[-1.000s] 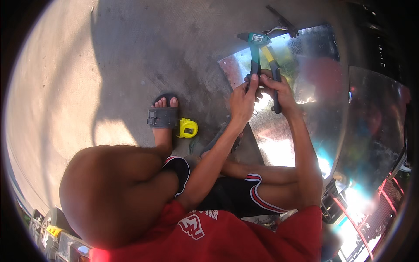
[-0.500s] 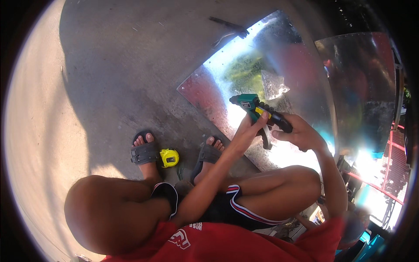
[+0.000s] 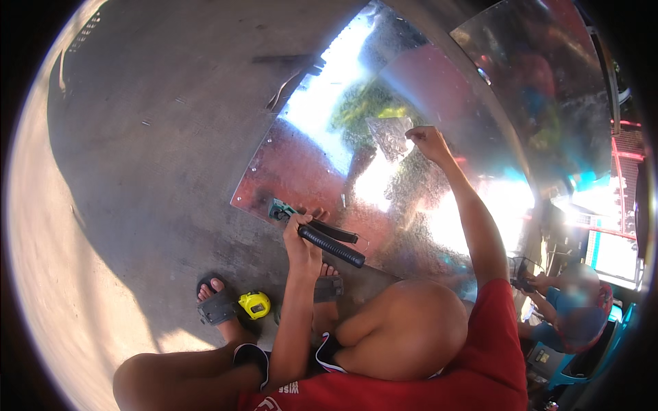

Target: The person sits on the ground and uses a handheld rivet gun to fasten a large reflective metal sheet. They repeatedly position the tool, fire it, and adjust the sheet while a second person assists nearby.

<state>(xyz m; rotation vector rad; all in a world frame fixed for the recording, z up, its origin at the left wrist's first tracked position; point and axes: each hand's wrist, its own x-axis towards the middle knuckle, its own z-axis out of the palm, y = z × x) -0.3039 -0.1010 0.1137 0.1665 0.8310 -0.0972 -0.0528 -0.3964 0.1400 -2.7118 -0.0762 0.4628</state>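
My left hand (image 3: 301,236) is wrapped round a hand riveter (image 3: 329,245) with a teal head and long black handles, one of them ribbed. The riveter's head points left, over the near left corner of a shiny metal sheet (image 3: 295,161). Farther right, my outstretched right hand (image 3: 428,142) is pinched closed at the right edge of a small clear plastic bag (image 3: 388,137), which lies on the sheet. What the bag contains is too small to make out. A few small bits or holes show along the sheet's left edge.
A yellow tape measure (image 3: 254,305) lies on the concrete floor (image 3: 157,178) between my sandalled feet. A dark bar-like tool (image 3: 284,59) is near the sheet's far left edge. Another metal sheet (image 3: 534,89) lies at the right. A person (image 3: 572,308) sits at the lower right.
My right hand has left the riveter and reached out to the plastic bag. The left hand has brought the riveter left and nearer. The whole view has shifted.
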